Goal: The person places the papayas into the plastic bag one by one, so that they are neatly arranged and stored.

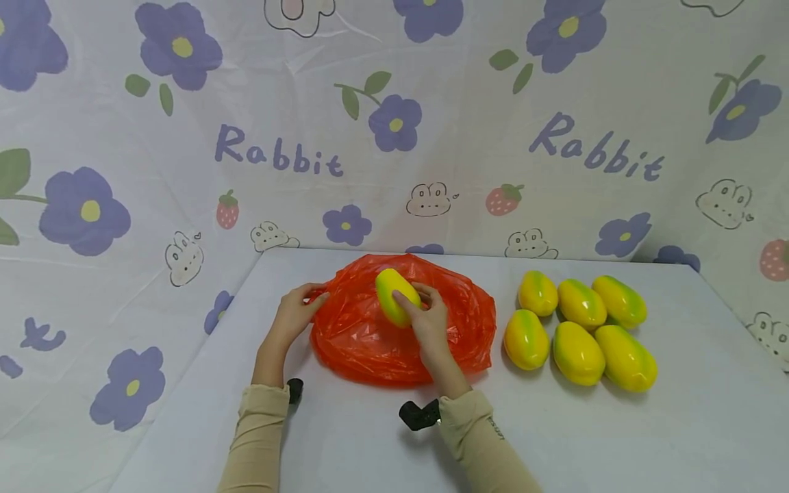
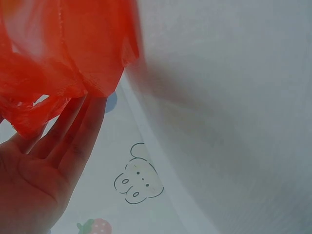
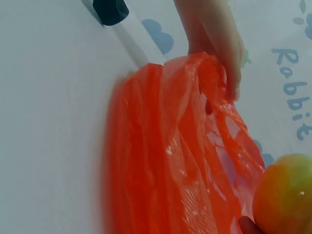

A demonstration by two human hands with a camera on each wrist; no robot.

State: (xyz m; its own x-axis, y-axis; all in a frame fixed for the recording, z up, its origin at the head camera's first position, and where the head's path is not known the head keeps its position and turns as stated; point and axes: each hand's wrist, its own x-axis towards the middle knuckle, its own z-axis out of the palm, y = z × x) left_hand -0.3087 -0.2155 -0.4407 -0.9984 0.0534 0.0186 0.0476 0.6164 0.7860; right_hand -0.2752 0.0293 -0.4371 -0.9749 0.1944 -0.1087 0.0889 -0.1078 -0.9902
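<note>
"When the left wrist view was consulted, what was the grip?"

"The left hand [image 2: 46,168] had extended fingers against the rim of the red bag [image 2: 97,44]; that view did not show the thumb's contact. A level, taut rim was judged best."

"And the right wrist view?"

"The bag's wrinkled side stood beside the yellow fruit [image 3: 287,195]. Clearance from the loose folds was advisable, since film could catch."

"What did the head view show?"

"The bag lay near the far edge of the surface [image 1: 696,424], left of its middle. The left hand pinched the rim. The right hand [image 1: 433,318] pinched the fruit above the bag; a firm pinch suited its glossy skin."

"What else was present?"

"Six similar fruits [image 1: 578,355] sat in two rows toward the right edge, the nearest just beside the bag. A black device [image 1: 419,416] at the right cuff [image 1: 465,414] called for clearance."
</note>
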